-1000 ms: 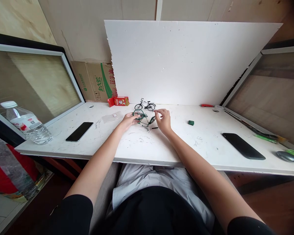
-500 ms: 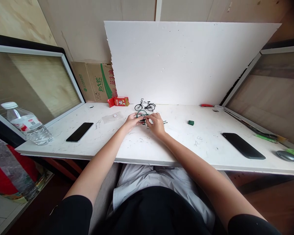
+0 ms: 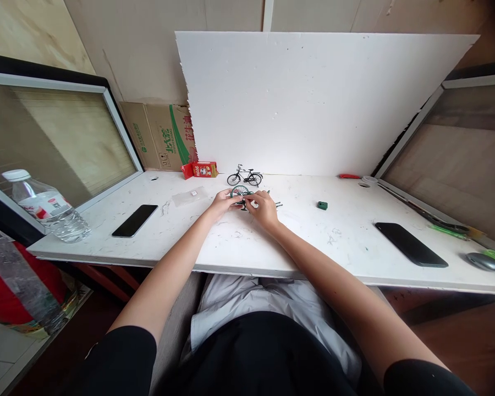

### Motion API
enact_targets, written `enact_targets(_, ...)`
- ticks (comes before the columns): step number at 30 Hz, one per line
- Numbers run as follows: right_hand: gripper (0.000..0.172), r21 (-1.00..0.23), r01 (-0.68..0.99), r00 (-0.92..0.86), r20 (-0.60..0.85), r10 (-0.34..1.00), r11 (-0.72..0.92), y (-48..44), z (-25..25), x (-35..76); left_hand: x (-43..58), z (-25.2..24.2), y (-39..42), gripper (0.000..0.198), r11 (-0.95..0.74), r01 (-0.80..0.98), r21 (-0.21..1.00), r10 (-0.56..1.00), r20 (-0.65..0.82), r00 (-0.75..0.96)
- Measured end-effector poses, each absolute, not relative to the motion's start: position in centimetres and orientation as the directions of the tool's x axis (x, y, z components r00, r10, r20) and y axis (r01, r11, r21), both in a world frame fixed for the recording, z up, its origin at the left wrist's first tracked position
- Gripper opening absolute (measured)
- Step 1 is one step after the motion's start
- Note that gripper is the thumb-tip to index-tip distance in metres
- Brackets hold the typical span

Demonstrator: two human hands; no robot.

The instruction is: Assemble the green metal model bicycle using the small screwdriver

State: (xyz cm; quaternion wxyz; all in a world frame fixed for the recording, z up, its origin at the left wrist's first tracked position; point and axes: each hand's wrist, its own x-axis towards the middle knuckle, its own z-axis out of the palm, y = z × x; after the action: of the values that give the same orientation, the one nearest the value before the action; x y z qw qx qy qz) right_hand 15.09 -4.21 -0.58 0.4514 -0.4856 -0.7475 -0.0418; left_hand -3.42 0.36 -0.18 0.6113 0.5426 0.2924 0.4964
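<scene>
Toward the tabletop's [image 3: 231, 250] back edge, my left hand [image 3: 221, 204] grasps the green miniature bicycle [image 3: 240, 190]; my right hand [image 3: 264, 210] pinches it, exact part hidden. I judge this fine adjustment, calling next for a steady left hold and light fingertips.

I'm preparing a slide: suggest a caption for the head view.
Left hand and right hand hold a green model bicycle, with a black bicycle standing behind.

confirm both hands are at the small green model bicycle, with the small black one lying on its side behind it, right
Not lying: the head view shows the small black model bicycle standing upright behind the small green model bicycle.
</scene>
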Motion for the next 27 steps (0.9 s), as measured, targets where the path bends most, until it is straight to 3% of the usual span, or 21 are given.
enact_targets(5,0.021,-0.417,0.752,-0.104,0.689,0.717,0.511,-4.23,-0.54,15.1,-3.74,-0.32,0.81,0.048,-0.039,-0.281,0.959,0.901,0.156,0.406)
enact_targets(12,0.019,-0.471,0.699,-0.089,0.689,0.72,0.538,-4.46,-0.06,15.12,-3.68,-0.53,1.13,0.035,-0.018,-0.303,0.953,0.893,0.152,0.424)
enact_targets(15,0.017,-0.596,0.611,-0.039,0.635,0.771,0.522,-4.34,-0.01,15.14,-3.55,-0.42,0.97,0.03,-0.02,-0.279,0.96,0.898,0.14,0.418)
enact_targets(19,0.028,-0.799,0.4,0.022,0.498,0.867,0.449,-4.1,-0.01,15.37,-3.63,-0.12,0.68,0.034,-0.005,-0.256,0.967,0.902,0.115,0.416)
enact_targets(27,0.031,-0.782,0.446,-0.039,0.469,0.882,0.435,-4.25,0.12,15.67,-3.75,-0.31,0.56,0.034,0.007,-0.221,0.975,0.922,0.08,0.38)
